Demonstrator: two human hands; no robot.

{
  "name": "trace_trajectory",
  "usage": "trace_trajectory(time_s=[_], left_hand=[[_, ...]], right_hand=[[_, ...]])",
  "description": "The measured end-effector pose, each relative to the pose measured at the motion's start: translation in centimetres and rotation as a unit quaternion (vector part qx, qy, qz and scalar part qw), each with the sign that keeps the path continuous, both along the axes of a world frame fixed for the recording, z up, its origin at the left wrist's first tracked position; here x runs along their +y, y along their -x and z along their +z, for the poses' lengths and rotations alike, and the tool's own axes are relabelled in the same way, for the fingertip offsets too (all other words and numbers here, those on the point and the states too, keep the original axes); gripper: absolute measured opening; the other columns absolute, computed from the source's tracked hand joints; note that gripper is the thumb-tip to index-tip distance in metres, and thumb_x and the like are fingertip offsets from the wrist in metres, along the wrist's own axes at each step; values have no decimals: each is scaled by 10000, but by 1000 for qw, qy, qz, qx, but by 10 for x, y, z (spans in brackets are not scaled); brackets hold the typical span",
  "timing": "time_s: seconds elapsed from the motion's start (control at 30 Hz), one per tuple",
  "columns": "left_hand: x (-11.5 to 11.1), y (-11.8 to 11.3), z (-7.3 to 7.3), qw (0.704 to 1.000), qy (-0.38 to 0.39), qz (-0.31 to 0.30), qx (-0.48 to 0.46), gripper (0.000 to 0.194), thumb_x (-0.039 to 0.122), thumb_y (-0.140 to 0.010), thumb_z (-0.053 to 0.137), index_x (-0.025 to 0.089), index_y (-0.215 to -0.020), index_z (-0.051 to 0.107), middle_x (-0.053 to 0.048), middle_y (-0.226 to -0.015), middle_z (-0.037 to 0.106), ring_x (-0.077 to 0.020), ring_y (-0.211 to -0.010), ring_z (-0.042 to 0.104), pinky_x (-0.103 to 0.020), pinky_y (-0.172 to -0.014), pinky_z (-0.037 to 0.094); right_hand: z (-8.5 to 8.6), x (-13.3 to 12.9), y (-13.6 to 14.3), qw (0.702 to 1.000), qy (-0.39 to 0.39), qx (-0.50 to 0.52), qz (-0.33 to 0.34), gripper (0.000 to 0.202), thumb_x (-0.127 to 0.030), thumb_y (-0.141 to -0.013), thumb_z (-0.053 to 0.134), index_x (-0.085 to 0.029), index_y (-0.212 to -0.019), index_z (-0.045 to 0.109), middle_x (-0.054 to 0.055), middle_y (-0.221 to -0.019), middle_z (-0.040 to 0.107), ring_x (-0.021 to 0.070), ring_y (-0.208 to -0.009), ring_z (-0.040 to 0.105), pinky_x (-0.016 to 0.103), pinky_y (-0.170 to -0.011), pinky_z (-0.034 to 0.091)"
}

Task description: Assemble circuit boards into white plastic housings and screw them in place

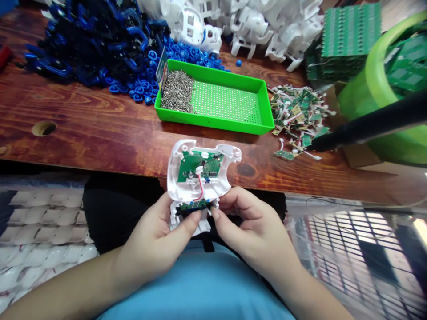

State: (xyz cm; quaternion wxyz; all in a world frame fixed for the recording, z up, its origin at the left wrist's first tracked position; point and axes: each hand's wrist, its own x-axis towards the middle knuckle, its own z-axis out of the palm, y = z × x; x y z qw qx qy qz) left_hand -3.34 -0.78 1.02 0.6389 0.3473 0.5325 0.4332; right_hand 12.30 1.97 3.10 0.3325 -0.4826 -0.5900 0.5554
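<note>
The white shell (187, 191) is held by both hands over the lap, just off the near edge of the table (100, 138), its open inside facing up. The left hand (160, 235) wraps its fingers below it, with the thumb pressed onto the lower end; the right hand (255, 222) pinches the right lower edge between thumb and curled fingers (whether a small part is caught there too, I cannot tell).

The thin red-and-white wire (201, 189) looks the likeliest casualty: a careless tug could pull its plug loose from the large green board (187, 166), and folding the plastic over it could nip it. Heavy thumb pressure might bend or crack the small board (193, 205) at the lower end. Should the grip slip, the shell would probably fall towards the lap, as no table lies beneath it.

The shell is smooth, glossy, hard plastic with a scooped right side and moulded ribs. The table is reddish, varnished wood with dark knots. On it, a green tray (213, 123) with a perforated floor holds loose, shiny metal screws (176, 91), and glossy blue rings (143, 91) lie heaped to its left.
</note>
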Motion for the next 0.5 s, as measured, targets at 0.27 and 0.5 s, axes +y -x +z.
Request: trace_trajectory(time_s=[0.27,0.5], left_hand=[[1,4,-3,1000,7,8,-2,236,262,-752,708,271,-985,668,39,-976,736,-175,-974,661,-223,-875,511],[8,4,-2,999,33,20,-10,193,238,-715,737,221,-901,687,-6,-984,746,-235,-969,663,-285,-859,515]], right_hand=[[-3,-4,6,999,-31,-16,-1,22,-141,-751,555,-156,-766,563,-2,-690,598,80,-606,566,174,-584,488],[-7,-5,9,997,-51,-58,-10,29,-147,-758,548,-174,-755,539,-8,-693,581,85,-614,558,181,-580,474]])
